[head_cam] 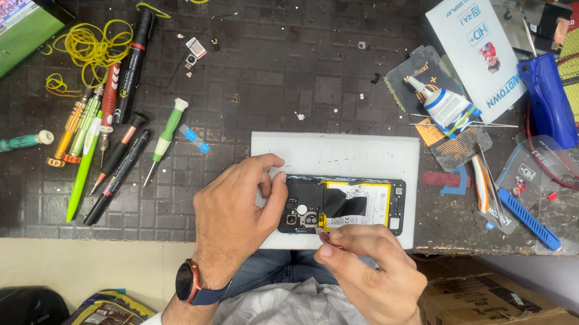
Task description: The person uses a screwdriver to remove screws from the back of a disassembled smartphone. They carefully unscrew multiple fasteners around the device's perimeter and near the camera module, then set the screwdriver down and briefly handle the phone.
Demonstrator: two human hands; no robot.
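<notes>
Right hand (368, 274) fingers (339, 240) pinch a small reddish tool (324, 234) at the lower edge of the opened black smartphone with yellow-labelled battery (343, 204). Left hand (232, 211) fingers curl closed on the phone's left end, steadying it. Phone lies flat on a white rectangular mat (336, 154) on the dark counter (280, 69), near edge. Screwdrivers (105, 143) lie well apart, left.

Bare worktop (280, 69) above white mat (337, 150) passable; screwdrivers (106, 135) crowd left, glue bottle (443, 105) right.
</notes>
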